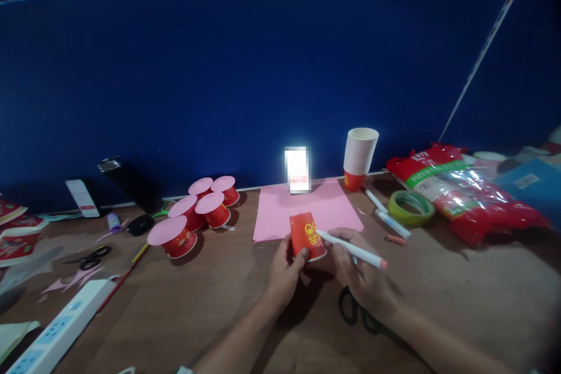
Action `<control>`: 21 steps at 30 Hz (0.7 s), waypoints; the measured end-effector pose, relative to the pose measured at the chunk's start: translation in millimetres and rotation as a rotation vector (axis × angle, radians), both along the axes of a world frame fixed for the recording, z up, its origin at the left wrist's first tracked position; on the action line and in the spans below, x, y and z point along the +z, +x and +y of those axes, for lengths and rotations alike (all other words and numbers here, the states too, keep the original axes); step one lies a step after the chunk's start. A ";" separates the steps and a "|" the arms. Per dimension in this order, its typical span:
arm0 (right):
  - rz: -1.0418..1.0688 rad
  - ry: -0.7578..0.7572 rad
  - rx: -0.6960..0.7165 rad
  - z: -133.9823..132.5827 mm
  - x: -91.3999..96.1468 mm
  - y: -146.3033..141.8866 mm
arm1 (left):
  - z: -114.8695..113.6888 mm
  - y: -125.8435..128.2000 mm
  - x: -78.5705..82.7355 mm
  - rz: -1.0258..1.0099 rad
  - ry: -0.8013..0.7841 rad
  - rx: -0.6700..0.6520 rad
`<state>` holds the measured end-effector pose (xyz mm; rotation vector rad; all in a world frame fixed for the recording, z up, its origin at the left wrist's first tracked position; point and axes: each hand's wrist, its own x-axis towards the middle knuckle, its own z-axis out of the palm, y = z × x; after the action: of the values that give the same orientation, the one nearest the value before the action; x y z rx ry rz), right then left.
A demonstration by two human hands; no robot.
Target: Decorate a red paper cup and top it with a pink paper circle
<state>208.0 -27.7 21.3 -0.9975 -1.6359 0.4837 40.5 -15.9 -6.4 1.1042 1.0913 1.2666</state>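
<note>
My left hand (287,269) is closed around a red paper cup (304,236) with yellow lettering, held upside down and a little tilted above the table. In my right hand (362,272) is a white marker (357,249) with a pinkish end, its tip close against the cup's printed side. Whether the tip touches the cup I cannot tell. Below my right hand lie scissors with dark handles (349,305), partly hidden by the hand and wrist. Pink paper sheets (269,216) rest on the table just behind the cup.
Several red cups topped with pink paper discs (168,230) stand on the left. Behind are a lit phone (298,169) and a cup stack (360,155). Rightward lie green tape (411,208) and a red cup package (460,193); leftward, a power strip (56,327) and black scissors (90,258).
</note>
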 end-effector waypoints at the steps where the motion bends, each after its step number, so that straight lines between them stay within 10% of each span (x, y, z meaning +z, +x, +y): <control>1: -0.007 0.005 -0.005 0.0 0.6 -0.1 | -0.7 0.5 1.3 0.028 0.007 0.007; 21: -0.205 0.192 0.113 -2.5 7.6 -1.8 | -5.9 6.8 -6.1 -0.010 0.079 -0.018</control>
<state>206.1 -30.2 28.8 -0.8363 -1.8911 0.2996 47.3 -21.8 -12.5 1.1626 1.0291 1.3097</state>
